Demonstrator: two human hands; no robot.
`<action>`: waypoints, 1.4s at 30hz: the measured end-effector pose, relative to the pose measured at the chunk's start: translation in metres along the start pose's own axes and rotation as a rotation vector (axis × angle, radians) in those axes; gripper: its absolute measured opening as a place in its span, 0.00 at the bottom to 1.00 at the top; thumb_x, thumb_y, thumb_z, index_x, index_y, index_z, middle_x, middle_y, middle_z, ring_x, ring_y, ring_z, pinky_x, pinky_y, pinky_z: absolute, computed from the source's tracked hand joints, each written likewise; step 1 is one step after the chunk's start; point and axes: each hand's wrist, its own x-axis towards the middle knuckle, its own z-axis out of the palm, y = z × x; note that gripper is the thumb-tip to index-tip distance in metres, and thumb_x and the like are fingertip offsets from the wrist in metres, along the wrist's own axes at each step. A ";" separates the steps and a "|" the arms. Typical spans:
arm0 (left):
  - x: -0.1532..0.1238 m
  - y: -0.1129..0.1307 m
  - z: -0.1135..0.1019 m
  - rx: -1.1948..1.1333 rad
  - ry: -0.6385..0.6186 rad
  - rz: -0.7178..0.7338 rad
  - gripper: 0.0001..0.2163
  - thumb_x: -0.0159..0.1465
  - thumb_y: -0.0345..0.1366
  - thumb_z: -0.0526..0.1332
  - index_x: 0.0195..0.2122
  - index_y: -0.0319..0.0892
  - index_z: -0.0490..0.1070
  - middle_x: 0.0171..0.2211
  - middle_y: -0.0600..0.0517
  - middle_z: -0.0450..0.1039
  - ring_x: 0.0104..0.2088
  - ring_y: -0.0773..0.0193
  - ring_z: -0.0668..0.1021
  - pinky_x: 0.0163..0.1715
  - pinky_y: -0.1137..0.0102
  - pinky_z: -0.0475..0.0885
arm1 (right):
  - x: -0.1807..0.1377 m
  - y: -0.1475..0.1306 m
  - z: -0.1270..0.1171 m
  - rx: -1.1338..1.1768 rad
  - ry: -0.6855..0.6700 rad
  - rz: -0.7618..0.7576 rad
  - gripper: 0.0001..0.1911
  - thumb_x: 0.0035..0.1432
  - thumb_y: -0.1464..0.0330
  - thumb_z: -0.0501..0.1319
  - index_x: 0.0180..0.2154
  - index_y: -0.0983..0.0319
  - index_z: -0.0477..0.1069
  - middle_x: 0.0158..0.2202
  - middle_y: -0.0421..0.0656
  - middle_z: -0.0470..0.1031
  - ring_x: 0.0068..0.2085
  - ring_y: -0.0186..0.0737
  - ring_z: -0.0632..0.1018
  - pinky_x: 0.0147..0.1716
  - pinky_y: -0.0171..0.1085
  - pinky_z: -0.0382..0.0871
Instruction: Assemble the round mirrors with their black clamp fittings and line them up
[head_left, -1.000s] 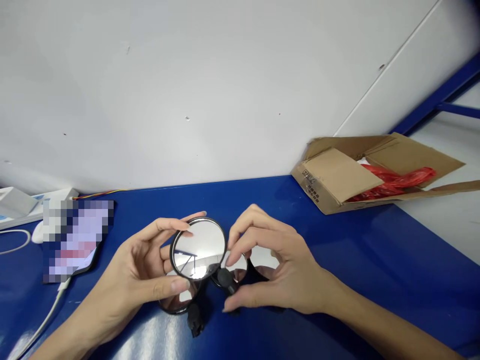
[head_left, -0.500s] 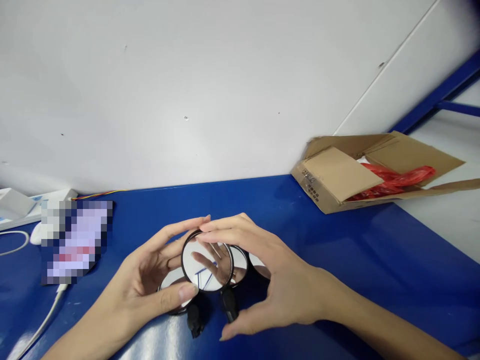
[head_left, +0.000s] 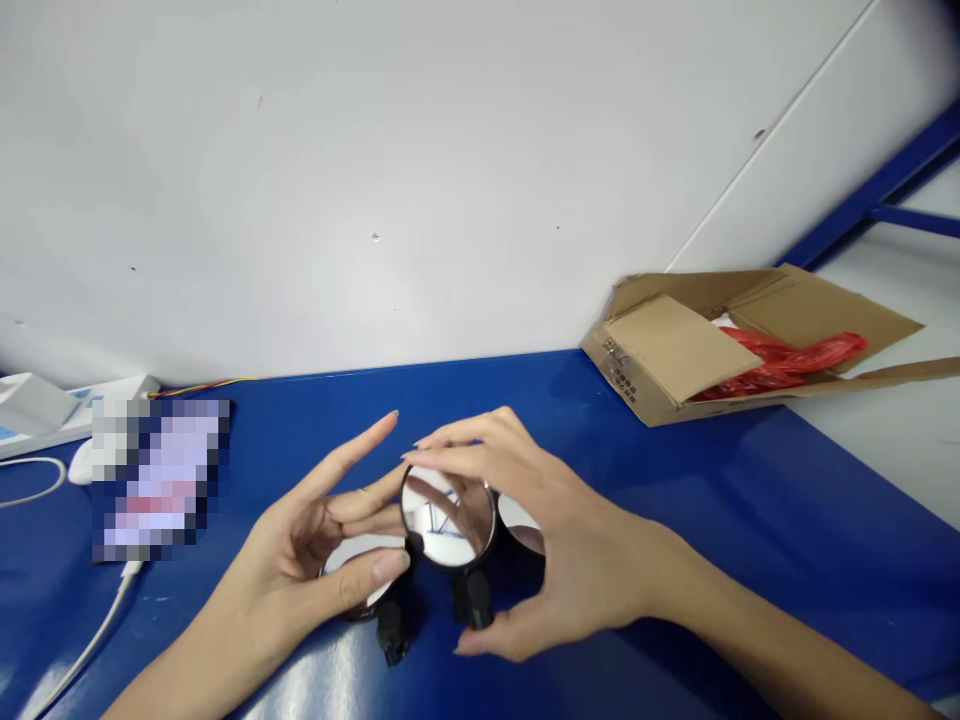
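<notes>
Several small round mirrors with black rims and black mounts are grouped between my hands. My right hand (head_left: 555,540) grips the middle round mirror (head_left: 448,518), fingers over its top edge and thumb against its black mount (head_left: 472,598). My left hand (head_left: 322,540) has its index finger stretched out and its thumb apart, over the left mirror (head_left: 360,550). That mirror lies low on the table, partly covered by the thumb, its black mount (head_left: 392,630) toward me. A further mirror (head_left: 519,525) shows behind my right hand, mostly hidden.
The blue table (head_left: 375,395) meets a white wall (head_left: 450,200). An open cardboard box (head_left: 637,365) with a red plastic bag (head_left: 795,360) stands at the back right. At left lie a blurred phone (head_left: 165,480), a white cable (head_left: 112,610) and a white power strip (head_left: 127,395).
The front mirror has moved right, from my left fingers into line with the mirror behind it, under my right hand. My left thumb and index finger have spread apart.
</notes>
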 end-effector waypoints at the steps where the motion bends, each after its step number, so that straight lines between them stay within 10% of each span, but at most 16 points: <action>1: 0.001 0.001 0.000 0.035 0.082 0.019 0.43 0.69 0.43 0.78 0.80 0.62 0.59 0.69 0.47 0.81 0.62 0.45 0.86 0.62 0.54 0.81 | -0.001 0.000 -0.007 -0.030 0.007 0.028 0.59 0.48 0.56 0.87 0.75 0.51 0.63 0.69 0.51 0.71 0.68 0.57 0.72 0.70 0.57 0.69; 7: 0.008 0.007 -0.008 0.244 0.298 0.192 0.28 0.72 0.48 0.75 0.69 0.52 0.69 0.57 0.47 0.89 0.62 0.48 0.85 0.66 0.57 0.74 | -0.029 -0.006 -0.044 -0.164 -0.025 0.308 0.46 0.55 0.56 0.83 0.71 0.46 0.69 0.67 0.48 0.72 0.64 0.59 0.77 0.62 0.56 0.78; 18: 0.014 -0.003 -0.019 0.292 0.218 0.188 0.25 0.76 0.51 0.70 0.69 0.53 0.68 0.52 0.49 0.87 0.52 0.55 0.84 0.56 0.63 0.75 | -0.050 -0.024 -0.039 -0.094 -0.274 0.643 0.38 0.57 0.49 0.80 0.66 0.47 0.76 0.68 0.46 0.72 0.57 0.55 0.81 0.57 0.51 0.84; 27: 0.017 -0.008 -0.026 0.375 0.160 0.156 0.24 0.77 0.54 0.68 0.69 0.54 0.67 0.53 0.48 0.84 0.54 0.51 0.83 0.61 0.54 0.73 | -0.054 -0.020 -0.047 -0.076 -0.352 0.662 0.45 0.64 0.42 0.73 0.76 0.42 0.66 0.76 0.46 0.64 0.71 0.64 0.74 0.70 0.60 0.74; 35: 0.013 0.009 -0.030 0.560 0.014 0.043 0.28 0.74 0.57 0.69 0.72 0.58 0.69 0.66 0.43 0.77 0.67 0.40 0.76 0.69 0.43 0.68 | -0.050 -0.011 -0.058 -0.083 -0.244 0.541 0.43 0.68 0.46 0.73 0.77 0.44 0.65 0.73 0.47 0.71 0.69 0.62 0.78 0.68 0.58 0.76; 42: 0.013 0.015 -0.064 0.775 -0.225 0.070 0.55 0.55 0.50 0.85 0.81 0.64 0.59 0.72 0.42 0.71 0.71 0.35 0.73 0.72 0.39 0.68 | -0.010 0.014 -0.050 -0.021 0.014 0.531 0.27 0.77 0.45 0.63 0.64 0.55 0.81 0.61 0.49 0.84 0.56 0.52 0.84 0.58 0.51 0.79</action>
